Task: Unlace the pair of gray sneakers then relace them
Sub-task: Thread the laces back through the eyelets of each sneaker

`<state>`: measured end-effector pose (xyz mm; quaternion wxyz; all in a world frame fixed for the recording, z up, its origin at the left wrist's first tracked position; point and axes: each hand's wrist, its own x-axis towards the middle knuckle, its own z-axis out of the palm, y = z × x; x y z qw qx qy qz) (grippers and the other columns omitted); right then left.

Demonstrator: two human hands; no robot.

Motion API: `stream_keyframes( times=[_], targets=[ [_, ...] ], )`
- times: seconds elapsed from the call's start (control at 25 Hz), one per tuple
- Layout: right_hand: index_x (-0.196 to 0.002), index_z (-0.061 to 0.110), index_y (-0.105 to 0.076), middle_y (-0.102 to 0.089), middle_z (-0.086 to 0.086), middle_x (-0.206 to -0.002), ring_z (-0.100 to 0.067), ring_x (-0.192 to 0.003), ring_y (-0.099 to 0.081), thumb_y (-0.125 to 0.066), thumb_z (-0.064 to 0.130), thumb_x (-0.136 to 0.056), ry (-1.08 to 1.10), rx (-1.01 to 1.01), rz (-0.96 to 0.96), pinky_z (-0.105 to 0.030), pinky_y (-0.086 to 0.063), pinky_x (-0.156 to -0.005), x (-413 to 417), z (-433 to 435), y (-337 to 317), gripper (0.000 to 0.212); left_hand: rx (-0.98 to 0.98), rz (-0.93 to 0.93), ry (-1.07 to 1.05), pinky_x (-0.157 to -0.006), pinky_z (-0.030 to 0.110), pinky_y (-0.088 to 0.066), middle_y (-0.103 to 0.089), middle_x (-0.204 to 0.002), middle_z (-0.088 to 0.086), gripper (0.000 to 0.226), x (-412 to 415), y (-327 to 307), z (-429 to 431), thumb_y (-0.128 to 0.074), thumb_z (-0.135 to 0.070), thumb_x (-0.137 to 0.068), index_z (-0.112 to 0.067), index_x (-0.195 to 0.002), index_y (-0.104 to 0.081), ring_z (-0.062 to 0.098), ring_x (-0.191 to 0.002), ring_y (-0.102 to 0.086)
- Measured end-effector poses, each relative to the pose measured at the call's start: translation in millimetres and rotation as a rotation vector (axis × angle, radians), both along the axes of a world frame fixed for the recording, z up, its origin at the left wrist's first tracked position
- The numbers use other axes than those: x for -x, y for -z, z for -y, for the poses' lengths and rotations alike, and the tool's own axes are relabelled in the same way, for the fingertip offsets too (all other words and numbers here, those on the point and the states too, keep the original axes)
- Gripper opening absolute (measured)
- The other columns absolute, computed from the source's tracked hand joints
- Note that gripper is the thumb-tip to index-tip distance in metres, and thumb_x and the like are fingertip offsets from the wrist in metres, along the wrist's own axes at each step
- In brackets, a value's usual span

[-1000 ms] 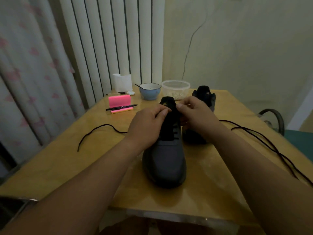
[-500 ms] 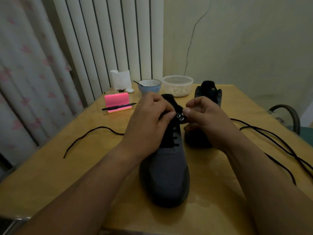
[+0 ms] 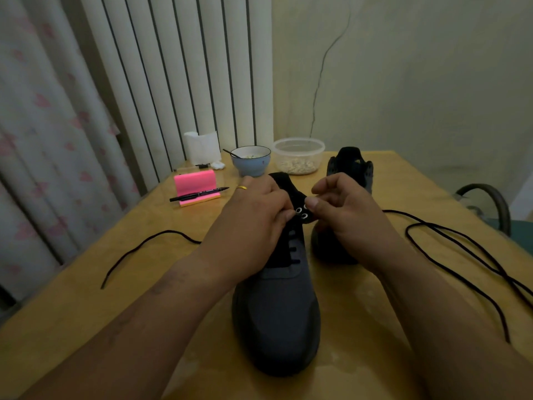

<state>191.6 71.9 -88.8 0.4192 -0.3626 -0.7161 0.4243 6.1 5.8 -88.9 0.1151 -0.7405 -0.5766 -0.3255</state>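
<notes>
While left hand and right hand pinch the near sneaker's collar, the far sneaker sits half-hidden.

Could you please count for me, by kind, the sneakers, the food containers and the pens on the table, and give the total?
Sneakers: 2
Food containers: 2 (blue bowl, clear tub)
Pens: 1
Total: 5

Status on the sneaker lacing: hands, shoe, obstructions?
Left hand grips near sneaker at its collar; right hand pinches the eyelet flap. Lower rows laced, top eyelets empty. Left lace and right lace trail aside; nothing blocking.
</notes>
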Motion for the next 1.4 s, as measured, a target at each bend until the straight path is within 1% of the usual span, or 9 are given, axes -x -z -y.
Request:
stream_keyframes(
  times=[0.2,0.36,0.52,0.72,0.92,1.08,1.28,1.4],
  targets=[
    [-0.112,0.021,-0.058,-0.076,-0.002,-0.092,-0.009,-0.083,-0.073,-0.068,0.025,-0.101,0.033,-0.052,0.004,-0.028,-0.052,-0.071,3,-1,2,0.016,0.051,-0.027,0.057,-0.08,0.039,-0.047,-0.052,-0.103,-0.005,0.013,-6,-10,2,-0.057,-0.028,-0.102,-0.02,-0.098,-0.067,0.018,-0.093,-0.05],
    [-0.109,0.022,-0.058,-0.075,-0.001,-0.092,-0.01,-0.084,-0.074,-0.068,0.026,-0.1,0.045,-0.076,0.006,-0.031,-0.055,-0.072,4,-2,3,0.014,0.111,-0.158,0.072,-0.078,0.045,-0.052,-0.055,-0.108,0.0,0.014,-2,-21,7,-0.054,-0.027,-0.105,-0.019,-0.099,-0.064,0.019,-0.091,-0.054],
    [-0.108,0.024,-0.058,-0.075,-0.002,-0.09,-0.01,-0.085,-0.073,-0.069,0.029,-0.1,0.056,-0.097,0.003,-0.033,-0.054,-0.075,5,-4,6,0.014,0.181,-0.267,0.05,-0.077,0.045,-0.055,-0.054,-0.107,-0.002,0.015,-3,-35,9,-0.05,-0.03,-0.108,-0.023,-0.102,-0.061,0.02,-0.088,-0.059],
    [-0.108,0.025,-0.058,-0.073,0.0,-0.091,-0.007,-0.083,-0.071,-0.069,0.03,-0.099,0.077,-0.131,0.015,-0.029,-0.053,-0.075,6,-6,7,0.015,0.186,-0.268,0.05,-0.076,0.047,-0.054,-0.053,-0.103,-0.002,0.013,-3,-38,8,-0.05,-0.027,-0.108,-0.022,-0.101,-0.06,0.021,-0.086,-0.058],
    [-0.107,0.026,-0.058,-0.072,0.0,-0.091,-0.009,-0.085,-0.071,-0.069,0.031,-0.099,0.089,-0.16,0.033,-0.035,-0.058,-0.079,6,-6,8,0.015,0.187,-0.22,0.042,-0.077,0.045,-0.052,-0.052,-0.103,-0.004,0.011,-5,-36,9,-0.051,-0.027,-0.108,-0.023,-0.1,-0.059,0.017,-0.087,-0.056],
    [-0.106,0.026,-0.058,-0.072,-0.001,-0.091,-0.012,-0.085,-0.071,-0.07,0.031,-0.099,0.091,-0.155,0.014,-0.04,-0.059,-0.081,6,-7,9,0.015,0.231,-0.203,0.086,-0.077,0.041,-0.052,-0.051,-0.1,-0.007,0.012,-4,-39,8,-0.051,-0.028,-0.107,-0.03,-0.095,-0.054,0.013,-0.087,-0.054],
    [-0.105,0.028,-0.058,-0.072,0.0,-0.091,-0.013,-0.086,-0.071,-0.07,0.032,-0.098,0.09,-0.166,-0.003,-0.042,-0.06,-0.081,7,-6,10,0.015,0.223,-0.186,0.063,-0.076,0.042,-0.052,-0.051,-0.095,-0.008,0.012,-4,-38,7,-0.052,-0.027,-0.107,-0.028,-0.095,-0.056,0.012,-0.084,-0.053],
    [-0.106,0.028,-0.058,-0.071,0.001,-0.092,-0.013,-0.088,-0.07,-0.069,0.033,-0.099,0.087,-0.181,0.012,-0.039,-0.059,-0.08,7,-6,9,0.014,0.226,-0.223,0.084,-0.072,0.041,-0.052,-0.05,-0.094,-0.009,0.015,-8,-37,4,-0.052,-0.03,-0.107,-0.037,-0.094,-0.048,0.01,-0.082,-0.052]
  ],
)
